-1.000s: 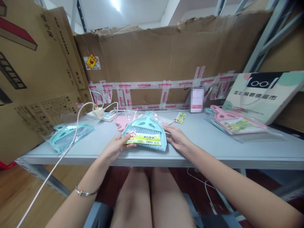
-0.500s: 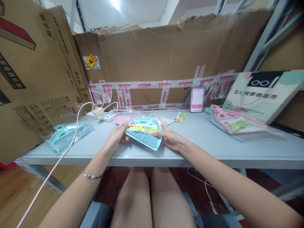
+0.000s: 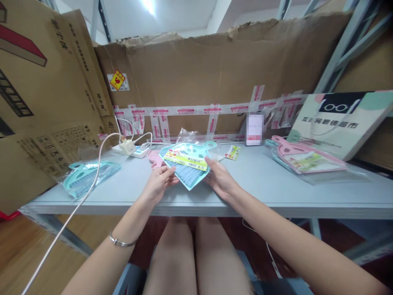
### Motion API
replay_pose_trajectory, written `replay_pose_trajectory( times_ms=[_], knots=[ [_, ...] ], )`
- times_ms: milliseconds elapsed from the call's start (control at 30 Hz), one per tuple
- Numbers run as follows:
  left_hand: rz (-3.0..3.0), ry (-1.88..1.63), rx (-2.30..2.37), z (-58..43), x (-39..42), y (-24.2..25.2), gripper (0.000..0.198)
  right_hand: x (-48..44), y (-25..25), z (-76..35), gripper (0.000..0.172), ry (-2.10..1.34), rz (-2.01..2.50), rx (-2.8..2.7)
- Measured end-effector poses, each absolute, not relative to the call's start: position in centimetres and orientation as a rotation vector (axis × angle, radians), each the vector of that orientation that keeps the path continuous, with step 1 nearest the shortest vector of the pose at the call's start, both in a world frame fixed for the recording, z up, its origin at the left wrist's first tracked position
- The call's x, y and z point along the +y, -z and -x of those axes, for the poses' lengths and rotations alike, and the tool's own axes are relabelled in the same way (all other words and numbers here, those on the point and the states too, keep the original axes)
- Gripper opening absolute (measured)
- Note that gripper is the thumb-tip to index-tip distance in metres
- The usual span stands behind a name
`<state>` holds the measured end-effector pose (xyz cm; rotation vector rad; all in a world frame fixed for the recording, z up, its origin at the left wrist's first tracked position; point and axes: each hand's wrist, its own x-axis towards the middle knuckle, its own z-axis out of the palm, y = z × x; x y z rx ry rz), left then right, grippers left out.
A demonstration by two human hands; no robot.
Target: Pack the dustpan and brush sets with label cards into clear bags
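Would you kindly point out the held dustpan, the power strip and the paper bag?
held dustpan (image 3: pixel 186 159): head view, yellow label.
power strip (image 3: pixel 139 153): head view, white casing.
paper bag (image 3: pixel 331 135): head view, printed front.

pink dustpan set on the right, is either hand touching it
No, the pink dustpan set lies untouched on the table; left hand and right hand both hold the blue dustpan set.

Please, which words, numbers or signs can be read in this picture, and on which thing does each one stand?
"网眼镜超市", after two unclear characters: white paper bag, right.
"V3": cardboard box, left.
Label on the held blue dustpan set: red characters, too blurred.
Tape strips, yellow sticker, loose label: too small to read.
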<state>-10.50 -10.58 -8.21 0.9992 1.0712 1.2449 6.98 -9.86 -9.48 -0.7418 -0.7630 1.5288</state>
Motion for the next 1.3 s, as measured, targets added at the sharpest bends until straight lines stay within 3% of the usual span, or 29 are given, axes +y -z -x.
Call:
replay_pose_trajectory(
  times_ms=[200, 700, 900, 1167, 1300],
  knots=[
    [-0.968, -1.312, 1.045, 10.8, -10.8, 8.7, 0.029, -9.2, 9.6, -7.2, 0.011, -1.493, 0.841, -0.479],
    [-0.966, -1.474, 1.031, 9.5, -12.2, 9.2, 0.04, -10.8, 10.0, -7.0, 0.007, -1.238, 0.84, -0.479],
    [-0.912, -1.524, 1.015, 8.7, -11.8, 9.6, 0.045, -12.3, 10.6, -6.7, 0.019, -1.337, 0.843, -0.659],
    [-0.97, -1.425, 1.026, 7.6, -12.1, 9.8, 0.042, -13.1, 10.4, -5.9, 0.052, -1.396, 0.741, -0.789],
    [-1.052, -1.248, 1.064, 8.3, -11.9, 9.8, 0.036, -12.5, 10.1, -6.4, 0.045, -1.413, 0.81, -0.683]
  ],
)
